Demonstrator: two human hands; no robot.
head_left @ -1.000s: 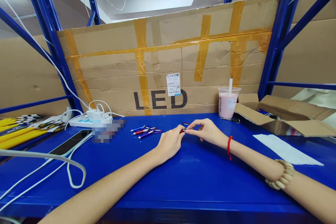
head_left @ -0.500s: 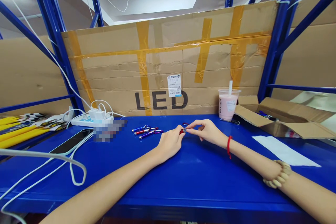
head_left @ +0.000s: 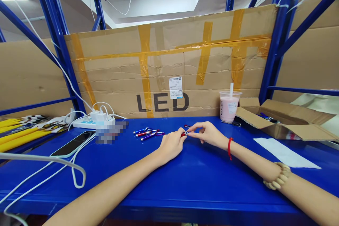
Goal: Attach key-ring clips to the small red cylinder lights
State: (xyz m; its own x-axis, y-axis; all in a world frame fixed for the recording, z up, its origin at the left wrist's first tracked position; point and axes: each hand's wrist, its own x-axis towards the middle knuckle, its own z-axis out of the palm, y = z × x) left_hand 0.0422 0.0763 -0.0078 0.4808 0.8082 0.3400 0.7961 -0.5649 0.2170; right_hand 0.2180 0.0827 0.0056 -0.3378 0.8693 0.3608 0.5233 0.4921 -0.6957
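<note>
My left hand (head_left: 172,145) is closed around a small red metal penlight (head_left: 183,134); most of its body is hidden by the fingers. At its silver end, a tiny key ring (head_left: 186,133) is pinched between the thumb and forefinger of my right hand (head_left: 205,132). The fingertips of both hands almost meet. Left of them, several small penlights (head_left: 148,133) in blue, red and purple with clips lie side by side on the blue tabletop (head_left: 169,180). Just behind my fingers shows a small red clip (head_left: 186,126), partly covered.
A cup of pink drink (head_left: 229,107) and an open cardboard box (head_left: 283,118) stand at the right, near a white paper (head_left: 287,153). Toward the left lie a phone (head_left: 74,143), a power strip (head_left: 90,123) and loose white cables (head_left: 79,169). A cardboard wall (head_left: 119,84) closes the back.
Both hands stay in nearly the same place, with the right fingertips shifted slightly at the penlight's silver end. The whole view has moved a little.
</note>
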